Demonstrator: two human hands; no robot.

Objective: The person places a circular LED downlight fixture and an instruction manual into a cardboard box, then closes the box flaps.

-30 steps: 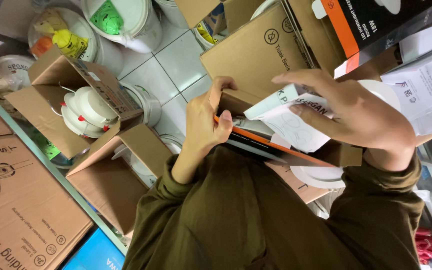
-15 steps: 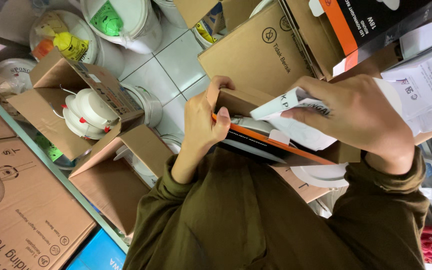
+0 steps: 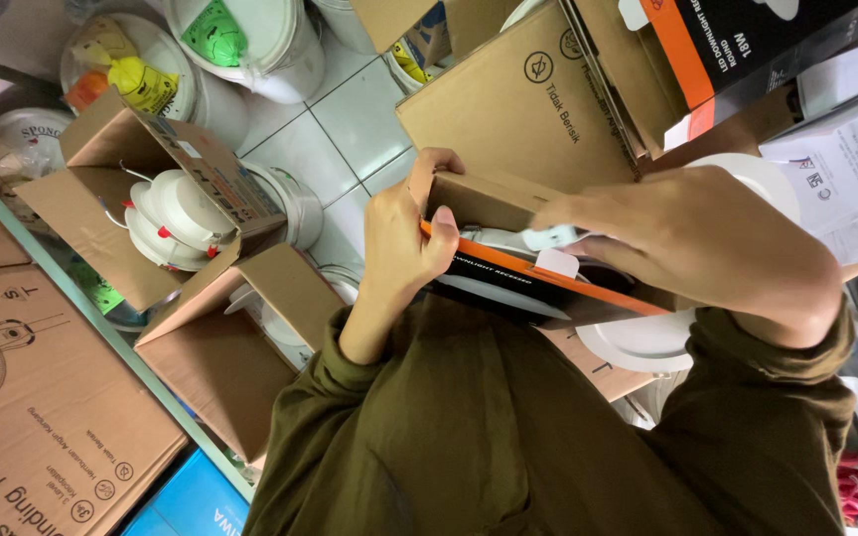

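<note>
Hands in olive-green sleeves work a flat black-and-orange cardboard box [image 3: 538, 288] at the centre of the scene. The left hand [image 3: 399, 248] is closed on the box's left end, thumb on the orange edge. The right hand [image 3: 707, 248] curls over its open top, fingertips pinching a folded white paper [image 3: 548, 238]. Far left, an open brown carton [image 3: 111, 189] holds round white lamps [image 3: 176, 218].
</note>
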